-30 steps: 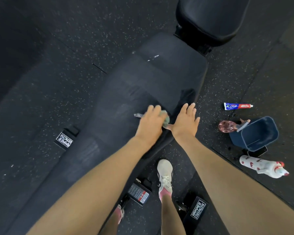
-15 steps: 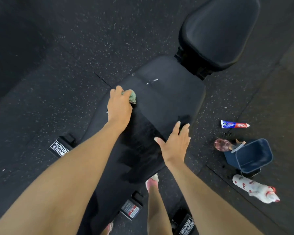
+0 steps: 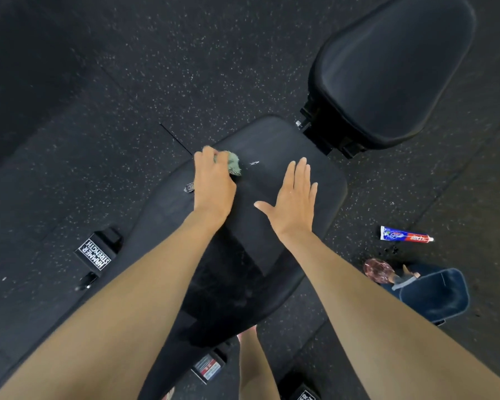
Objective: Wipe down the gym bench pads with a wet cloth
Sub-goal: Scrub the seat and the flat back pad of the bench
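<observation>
Crumpled green cloth (image 3: 233, 166) at the far-left edge of the long black bench pad (image 3: 280, 142), gripped under curled fingers of the left hand (image 3: 214, 183). The pad's far end lies just rightward of the cloth. Flat on the pad, the right hand (image 3: 293, 200) has its fingers straight and spread.

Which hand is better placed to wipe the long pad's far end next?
Left: the left hand grips the cloth on the long pad near its far end; the right hand is flat and empty.

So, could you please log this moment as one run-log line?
step: wiping pad | left hand: grips cloth at far end | right hand: open on pad
</observation>
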`<state>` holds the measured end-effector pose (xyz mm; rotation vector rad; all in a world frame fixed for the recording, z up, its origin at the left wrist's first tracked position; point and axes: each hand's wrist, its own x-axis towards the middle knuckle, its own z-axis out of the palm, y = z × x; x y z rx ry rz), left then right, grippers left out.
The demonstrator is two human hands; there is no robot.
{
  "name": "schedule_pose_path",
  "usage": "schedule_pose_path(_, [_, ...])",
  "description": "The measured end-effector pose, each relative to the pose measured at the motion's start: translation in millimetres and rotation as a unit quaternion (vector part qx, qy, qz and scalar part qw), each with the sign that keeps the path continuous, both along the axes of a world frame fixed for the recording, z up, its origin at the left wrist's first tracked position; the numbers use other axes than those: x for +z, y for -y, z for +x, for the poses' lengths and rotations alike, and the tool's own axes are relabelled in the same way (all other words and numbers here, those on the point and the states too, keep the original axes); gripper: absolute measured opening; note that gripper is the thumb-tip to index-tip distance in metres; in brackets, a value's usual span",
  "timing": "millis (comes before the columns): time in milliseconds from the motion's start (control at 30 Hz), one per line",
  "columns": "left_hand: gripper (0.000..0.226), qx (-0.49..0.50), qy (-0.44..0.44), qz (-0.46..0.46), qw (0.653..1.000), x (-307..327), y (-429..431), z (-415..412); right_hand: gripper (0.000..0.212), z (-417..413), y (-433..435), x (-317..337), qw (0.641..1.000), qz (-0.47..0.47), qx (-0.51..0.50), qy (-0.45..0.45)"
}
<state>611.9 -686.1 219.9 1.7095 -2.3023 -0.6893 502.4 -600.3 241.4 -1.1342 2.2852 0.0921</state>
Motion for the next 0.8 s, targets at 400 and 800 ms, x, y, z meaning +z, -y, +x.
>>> schedule_pose_path(400, [0.051,-0.172,-0.006,0.035,0.984,6,-11,44,0.105,2,8,2,0.999,0.021,-0.015,0.026])
schedule_pose_path(800, [0.048,-0.321,0.055,0.071,0.943,14,0,16,0.104,1,7,1,0.999,0.023,-0.012,0.019])
